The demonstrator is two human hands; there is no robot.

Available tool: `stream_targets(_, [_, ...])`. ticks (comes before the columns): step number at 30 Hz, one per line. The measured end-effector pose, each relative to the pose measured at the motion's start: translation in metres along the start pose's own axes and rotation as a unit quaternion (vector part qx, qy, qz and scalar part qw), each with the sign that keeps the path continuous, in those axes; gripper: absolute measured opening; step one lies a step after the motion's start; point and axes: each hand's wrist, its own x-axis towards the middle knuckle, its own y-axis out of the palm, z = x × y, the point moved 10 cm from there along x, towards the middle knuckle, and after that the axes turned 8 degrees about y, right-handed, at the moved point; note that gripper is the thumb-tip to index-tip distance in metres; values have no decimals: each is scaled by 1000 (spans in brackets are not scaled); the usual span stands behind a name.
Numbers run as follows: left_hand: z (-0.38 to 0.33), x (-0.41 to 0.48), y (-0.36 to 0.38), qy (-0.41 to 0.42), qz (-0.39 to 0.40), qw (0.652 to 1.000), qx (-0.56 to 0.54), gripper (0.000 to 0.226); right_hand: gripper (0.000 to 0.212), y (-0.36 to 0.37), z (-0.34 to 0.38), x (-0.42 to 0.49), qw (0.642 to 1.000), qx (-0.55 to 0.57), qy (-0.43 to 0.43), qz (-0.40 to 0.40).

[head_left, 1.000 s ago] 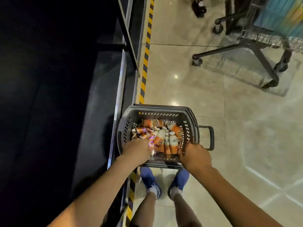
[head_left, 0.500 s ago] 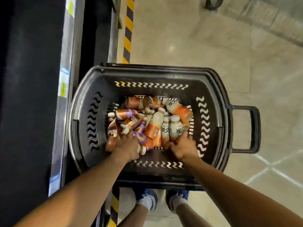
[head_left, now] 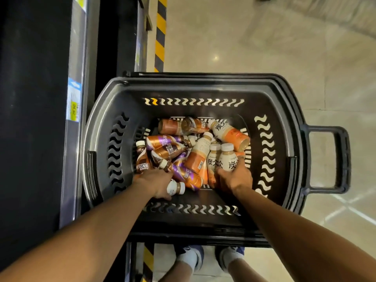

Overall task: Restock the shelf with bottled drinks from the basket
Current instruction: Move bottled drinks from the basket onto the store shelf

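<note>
I'm looking straight down into the dark basket (head_left: 203, 84), which fills the middle of the frame, and both of my hands are inside it at the near edge of the pile of bottles (head_left: 173, 151). The bottles lie jumbled on the basket floor, clustered at centre. Bare black wall shows on every side of the heap, widest along the far wall at the top and along the near wall at the bottom. My left hand (head_left: 156, 184) sits lower left of the pile with its fingers curled round a white-capped bottle (head_left: 176, 188), whose cap sticks out to the right of the palm. My right hand (head_left: 234, 180) is lower right of the pile, its fingers wrapped round the lower body of a cream bottle (head_left: 232, 159) that stands cap-up beside a matching one. The basket's left rim runs close along the shelf edge (head_left: 75, 58) with its price label (head_left: 74, 104); I cannot tell whether they touch. Striped hazard tape (head_left: 160, 33) runs up from the rim at upper centre. On the right, the basket handle (head_left: 343, 159) juts over open tiled floor (head_left: 264, 47). My shoes (head_left: 190, 257) show below the near rim.
</note>
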Motion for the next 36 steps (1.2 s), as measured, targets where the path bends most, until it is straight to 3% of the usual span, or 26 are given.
stream_targets(2, [2, -13, -8, -19, -29, 998, -45, 71, 77, -12, 5, -17, 1000, 15, -21, 6])
stream_targets(5, [5, -46, -25, -43, -89, 962, -254, 73, 71, -37, 19, -50, 996, 79, -37, 35])
stream_targets(6, [3, -60, -32, -43, -112, 927, -355, 71, 68, -49, 26, -65, 993, 102, -44, 46])
stream_targets(9, [-8, -112, -68, -57, -189, 765, -613, 59, 58, -94, 55, -111, 988, 133, -46, 61])
stream_targets(11, [-23, -155, -100, -55, -228, 670, -705, 46, 57, -130, 83, -150, 987, 136, -62, 60])
stream_targets(14, [-59, -235, -154, -24, -262, 549, -793, 55, 51, -193, 131, -223, 981, 154, -102, 55])
stream_targets(17, [-96, -327, -209, 24, -298, 477, -827, 57, 42, -254, 178, -305, 973, 173, -140, 61])
stream_targets(21, [-142, -481, -281, 84, -372, 455, -805, 54, 33, -348, 244, -443, 946, 209, -234, 79])
stream_targets(25, [-171, -630, -328, 101, -499, 421, -750, 54, 37, -414, 293, -565, 903, 240, -321, 156])
stream_targets(28, [-198, -729, -331, 94, -580, 379, -715, 65, 44, -442, 316, -646, 868, 230, -379, 226])
stream_targets(32, [-241, -840, -303, 75, -680, 320, -655, 56, 58, -453, 327, -744, 814, 168, -462, 309])
stream_targets(36, [-281, -941, -252, 22, -772, 248, -584, 61, 55, -447, 315, -848, 741, 102, -529, 401])
